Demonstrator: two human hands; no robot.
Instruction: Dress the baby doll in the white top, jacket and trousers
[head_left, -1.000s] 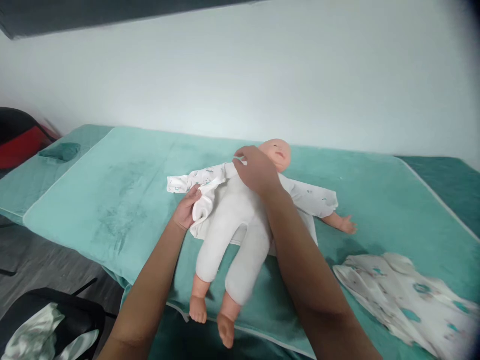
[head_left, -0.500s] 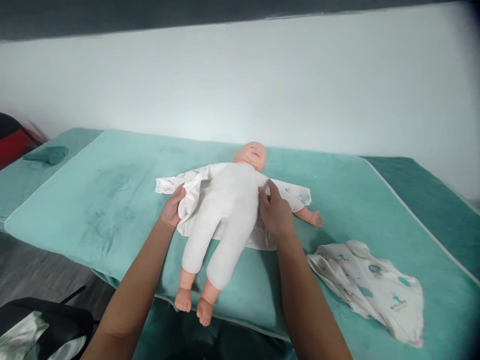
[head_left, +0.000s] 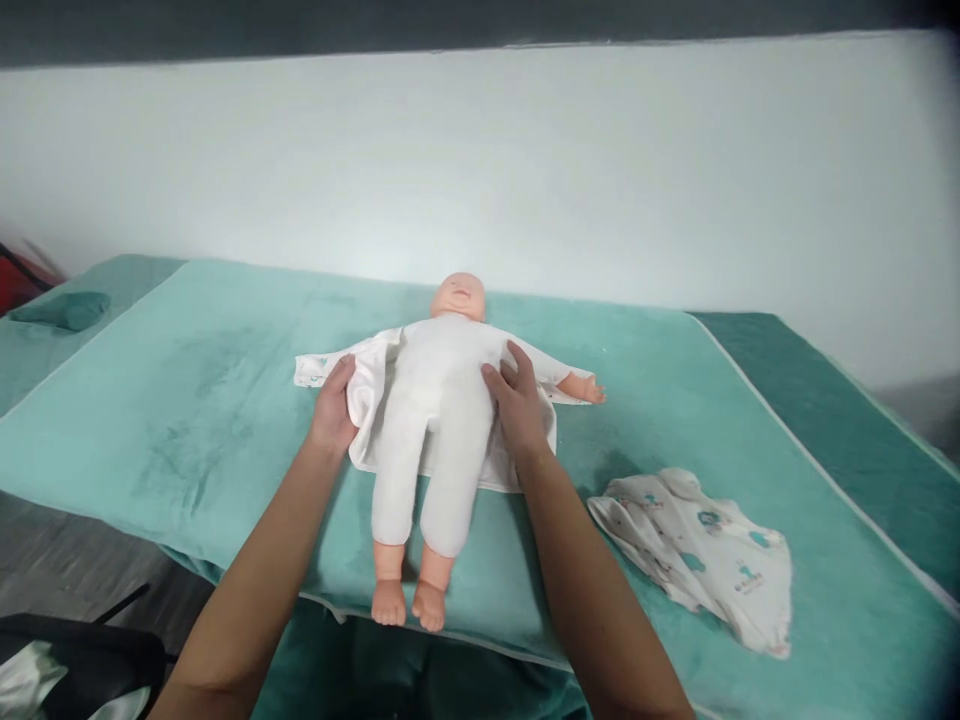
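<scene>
A baby doll with a white cloth body lies on its back, feet towards me. An open white baby shirt with small prints is spread beneath it. The doll's hand on the right pokes out of one sleeve; the left sleeve lies stretched out, its end showing no hand. My left hand is closed on the shirt's left front flap, thumb on top. Against the doll's right-hand side, just below the armpit, my right hand is closed with its thumb on the torso; its other fingers are partly hidden.
A crumpled printed baby garment lies to the right on the green padded bed. Behind the bed stands a white wall. A black chair or bag with cloth on it is at lower left.
The doll has turned straighter, its legs now pointing towards me. Its arm on the right has risen in line with the sleeve. Both hands stay at its sides; the view has shifted slightly.
</scene>
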